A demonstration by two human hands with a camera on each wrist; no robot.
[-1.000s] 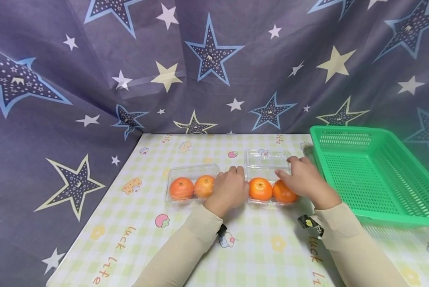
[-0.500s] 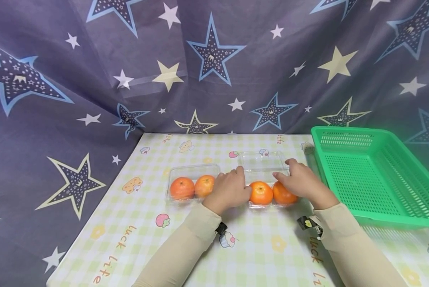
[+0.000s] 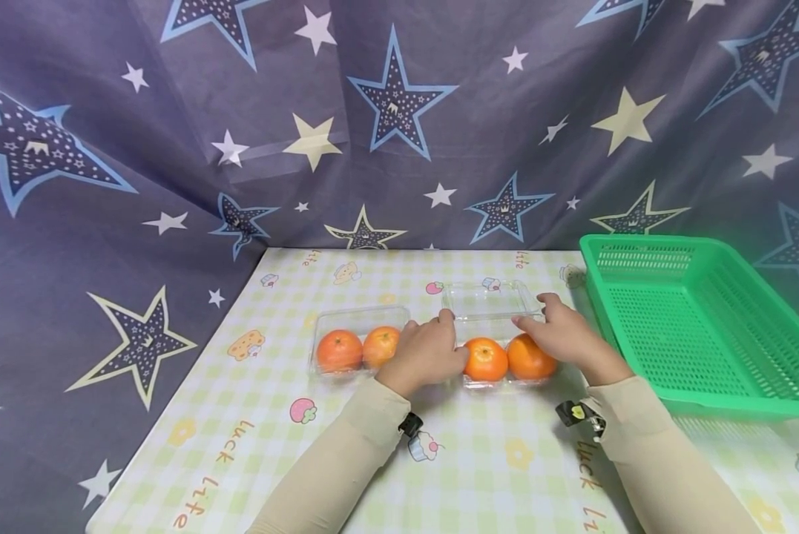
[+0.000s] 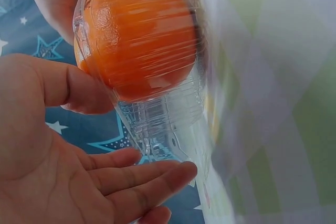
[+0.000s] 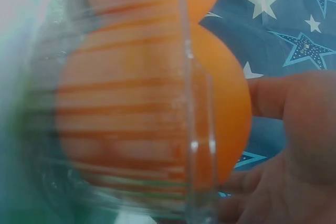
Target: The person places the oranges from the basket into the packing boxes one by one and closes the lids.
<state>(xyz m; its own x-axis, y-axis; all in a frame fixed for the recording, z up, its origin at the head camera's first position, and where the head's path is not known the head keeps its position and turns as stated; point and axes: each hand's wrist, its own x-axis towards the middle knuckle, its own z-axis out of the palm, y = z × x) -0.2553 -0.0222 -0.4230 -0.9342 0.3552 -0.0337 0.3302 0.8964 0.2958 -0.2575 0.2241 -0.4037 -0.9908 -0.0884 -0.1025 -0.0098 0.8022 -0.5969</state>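
In the head view, two oranges (image 3: 485,360) sit in a clear plastic clamshell box whose lid (image 3: 489,300) is folded back behind them. At the box's left end is my left hand (image 3: 428,354). In the left wrist view, its thumb (image 4: 86,95) touches the rim beside an orange, and its fairly straight fingers (image 4: 149,184) reach the lid. My right hand (image 3: 568,337) is at the right end, thumb and index finger extended by the lid's edge. The right wrist view shows its thumb against the right orange (image 5: 231,103); its other fingers are partly hidden.
A second clear box (image 3: 319,337) with two oranges (image 3: 339,351) lies to the left, partly behind my left hand. The green perforated basket (image 3: 679,404) stands on the right. A checked cloth (image 3: 239,475) covers the table, and a star-patterned curtain (image 3: 439,170) hangs behind.
The right box and its oranges have shifted slightly towards me, and its lid lies a little lower and further left. My right hand has moved slightly right, uncovering more of the right orange.
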